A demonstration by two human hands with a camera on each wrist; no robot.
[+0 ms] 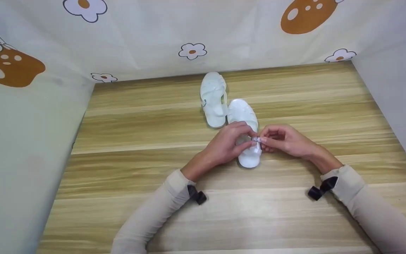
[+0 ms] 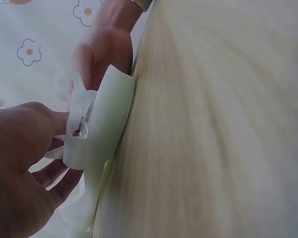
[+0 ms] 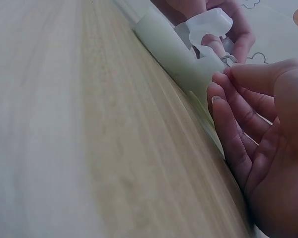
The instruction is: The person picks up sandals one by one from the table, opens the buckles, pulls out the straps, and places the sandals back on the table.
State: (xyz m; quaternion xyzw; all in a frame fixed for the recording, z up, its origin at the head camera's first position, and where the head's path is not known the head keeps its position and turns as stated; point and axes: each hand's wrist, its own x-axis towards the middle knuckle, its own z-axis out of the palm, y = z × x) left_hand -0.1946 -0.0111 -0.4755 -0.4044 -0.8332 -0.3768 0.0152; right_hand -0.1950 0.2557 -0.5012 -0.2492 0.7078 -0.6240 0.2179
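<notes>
Pinching strap (image 1: 258, 139) nr. buckle (image 3: 229, 60): L hand (image 1: 228, 143), thumb + fingers; R hand (image 1: 287, 141), fingertips, opp. side; prob. to steady the small fastening betw. them. Nearer sandal (image 1: 241, 109), white, sole down on wood-grain surface (image 1: 136, 176), likely for support. 2nd sandal (image 1: 213, 102), just beside, ahead-left, untouched. Beyond: flower-print cloth (image 1: 146, 35). Obstr.: fingers hide part of strap, head view.

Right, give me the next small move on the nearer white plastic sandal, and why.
Probably a gentle tug by the right hand at the small silvery metal buckle on the sandal, the left hand steadying: both hands' fingertips meet there, and whether it's fastened is unclear.
</notes>
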